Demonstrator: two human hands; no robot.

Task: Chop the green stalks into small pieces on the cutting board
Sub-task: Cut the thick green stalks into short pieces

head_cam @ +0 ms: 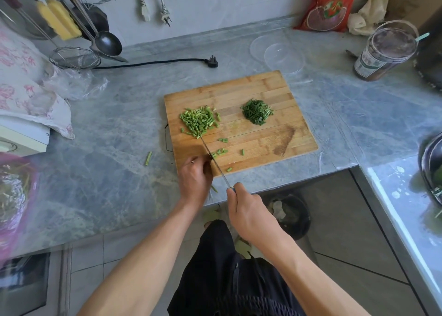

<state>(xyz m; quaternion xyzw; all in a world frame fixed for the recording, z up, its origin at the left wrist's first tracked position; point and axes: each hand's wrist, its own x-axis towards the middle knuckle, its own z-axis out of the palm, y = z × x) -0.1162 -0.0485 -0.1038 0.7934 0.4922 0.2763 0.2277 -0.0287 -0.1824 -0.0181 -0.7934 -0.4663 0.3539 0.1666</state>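
Observation:
A wooden cutting board [263,134] lies on the grey marble counter. On its left part sits a heap of short light green stalk pieces [198,121]; a darker pile of finely chopped greens [257,112] sits to the right. A few loose pieces [221,151] lie near the board's front edge. My right hand [246,210] grips the handle of a knife [215,161], seen edge-on, its tip reaching the heap. My left hand [195,176] rests with curled fingers at the board's front left edge, beside the blade; whatever is under its fingers is hidden.
One stalk piece [148,158] lies on the counter left of the board. Clear plastic lids [278,52], a jar [385,52] and a red bag [327,5] stand behind. A black plug and cord [211,61], a strainer [75,57] and ladles are back left. A metal bowl [430,165] sits right.

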